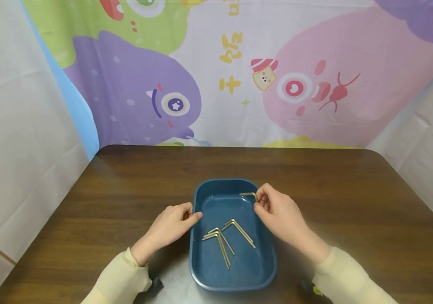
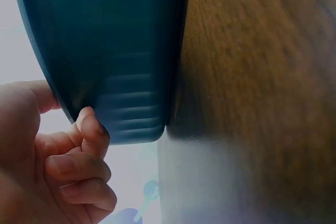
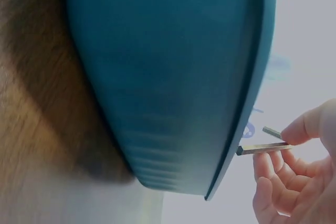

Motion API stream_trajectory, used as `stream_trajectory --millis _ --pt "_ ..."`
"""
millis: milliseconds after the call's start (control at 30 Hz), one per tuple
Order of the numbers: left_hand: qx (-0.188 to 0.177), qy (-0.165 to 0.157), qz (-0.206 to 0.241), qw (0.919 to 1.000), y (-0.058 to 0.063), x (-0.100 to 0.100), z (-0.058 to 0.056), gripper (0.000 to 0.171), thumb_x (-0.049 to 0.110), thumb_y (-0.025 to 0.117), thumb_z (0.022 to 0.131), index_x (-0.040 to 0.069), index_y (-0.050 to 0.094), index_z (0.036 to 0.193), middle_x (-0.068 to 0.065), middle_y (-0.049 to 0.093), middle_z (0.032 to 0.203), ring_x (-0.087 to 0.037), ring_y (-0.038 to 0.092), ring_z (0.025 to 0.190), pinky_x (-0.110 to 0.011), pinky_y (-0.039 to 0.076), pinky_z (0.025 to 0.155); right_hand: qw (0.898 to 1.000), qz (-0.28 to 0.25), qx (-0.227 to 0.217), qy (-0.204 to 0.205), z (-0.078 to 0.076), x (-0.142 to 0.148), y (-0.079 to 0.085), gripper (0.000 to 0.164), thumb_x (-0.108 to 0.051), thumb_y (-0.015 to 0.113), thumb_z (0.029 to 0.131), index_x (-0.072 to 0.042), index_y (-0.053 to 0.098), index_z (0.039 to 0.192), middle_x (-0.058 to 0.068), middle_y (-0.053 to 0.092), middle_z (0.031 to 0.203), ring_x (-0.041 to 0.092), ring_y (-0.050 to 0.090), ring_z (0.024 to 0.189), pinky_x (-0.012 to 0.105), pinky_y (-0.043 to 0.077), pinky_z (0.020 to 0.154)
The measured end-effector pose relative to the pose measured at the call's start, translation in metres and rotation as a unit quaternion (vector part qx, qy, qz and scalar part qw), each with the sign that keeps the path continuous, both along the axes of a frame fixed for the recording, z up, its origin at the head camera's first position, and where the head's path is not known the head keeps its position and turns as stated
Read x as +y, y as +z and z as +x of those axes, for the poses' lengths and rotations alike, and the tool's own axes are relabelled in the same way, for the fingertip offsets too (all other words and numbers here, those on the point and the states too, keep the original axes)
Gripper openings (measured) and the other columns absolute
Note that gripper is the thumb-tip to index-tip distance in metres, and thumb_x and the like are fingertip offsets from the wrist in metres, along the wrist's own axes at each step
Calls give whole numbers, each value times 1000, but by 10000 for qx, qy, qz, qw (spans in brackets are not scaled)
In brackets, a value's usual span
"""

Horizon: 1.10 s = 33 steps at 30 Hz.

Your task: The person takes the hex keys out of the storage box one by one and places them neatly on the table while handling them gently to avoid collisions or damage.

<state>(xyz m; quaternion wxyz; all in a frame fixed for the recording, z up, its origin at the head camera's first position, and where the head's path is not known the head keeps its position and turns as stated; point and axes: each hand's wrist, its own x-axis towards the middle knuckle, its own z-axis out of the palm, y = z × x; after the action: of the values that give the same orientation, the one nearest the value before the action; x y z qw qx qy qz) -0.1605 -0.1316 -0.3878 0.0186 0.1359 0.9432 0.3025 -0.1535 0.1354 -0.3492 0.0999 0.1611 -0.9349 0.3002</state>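
Note:
A blue rectangular tray (image 1: 235, 276) sits on the table, with several brass-coloured L-shaped hex keys in it. One cluster of hex keys (image 1: 223, 252) lies left of centre, and a second pair of hex keys (image 1: 244, 234) lies to its right. My left hand (image 1: 170, 223) pinches the tray's left rim, thumb over the edge and fingers against the outer wall (image 2: 105, 35). At the far right corner my right hand (image 1: 282, 211) pinches another hex key (image 1: 247, 194) between thumb and fingers. In the right wrist view that hex key (image 3: 262, 149) shows beside the tray's rim.
The brown wooden table (image 1: 125, 177) extends around the tray on every side. A cartoon-printed curtain (image 1: 235, 118) hangs behind its far edge, and pale cloth (image 1: 22, 105) hangs at the sides. Small dark objects (image 1: 155, 287) show by the sleeves.

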Motion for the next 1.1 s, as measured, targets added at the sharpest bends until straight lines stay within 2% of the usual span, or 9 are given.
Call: stream_trajectory --millis 167,500,767,1100 --pt "-16 6 20 10000 1 0 0 33 38 56 88 19 45 63 8 34 49 -7 35 45 -23 24 46 9993 -292 -105 -193 -3 8 1 6 -13 57 84 -14 52 87 -3 53 69 9 49 59 26 41 57" --pt "-25 33 30 10000 0 0 -1 33 38 57 87 19 46 63 7 35 49 -8 35 44 -23 24 46 9976 -567 3 -390 -8 26 -3 6 -11 58 83 -10 55 89 -1 59 76 11 54 69 27 44 64" --pt "-11 0 38 10000 1 0 0 33 38 57 87 19 46 62 8 34 48 -8 34 44 -23 23 46 9971 -338 -92 -674 -12 41 -6 10 -10 59 83 -7 57 91 3 59 77 14 53 71 30 43 67" --pt "-13 -43 16 10000 1 0 -1 33 38 56 87 20 46 62 8 34 49 -8 34 45 -23 24 46 9973 -167 -207 -680 -15 51 -14 20 -7 60 81 -3 54 100 3 57 76 14 52 68 28 42 62"
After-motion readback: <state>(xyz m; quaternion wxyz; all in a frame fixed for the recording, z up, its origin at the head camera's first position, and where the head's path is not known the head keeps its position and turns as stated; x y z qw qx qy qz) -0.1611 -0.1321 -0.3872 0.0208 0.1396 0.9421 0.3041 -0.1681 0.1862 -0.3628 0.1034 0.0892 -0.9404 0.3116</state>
